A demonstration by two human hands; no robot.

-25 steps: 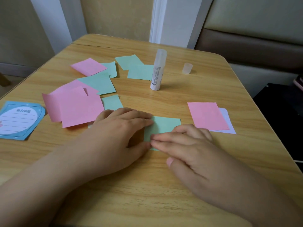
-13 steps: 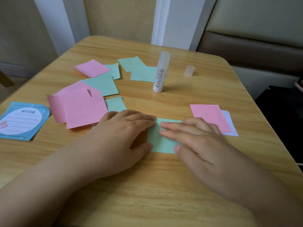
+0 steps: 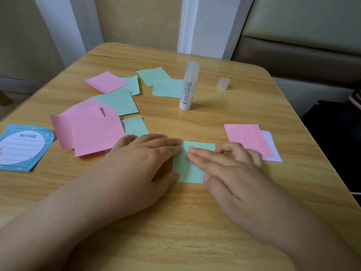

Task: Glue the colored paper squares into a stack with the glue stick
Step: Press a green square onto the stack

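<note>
The green square (image 3: 192,163) lies flat on the wooden surface (image 3: 234,114) between both hands — more of it shows than a second ago. Right hand (image 3: 230,173) has slid rightward, fingers straight, pressing; left hand (image 3: 140,165) flat at its edge. Glue stick (image 3: 188,87) stands uncapped behind.

Paper-strewn wooden table (image 3: 244,112)

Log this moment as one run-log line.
left hand flat on green square | right hand pressing it | glue stick upright, uncapped | cap beside it
</note>
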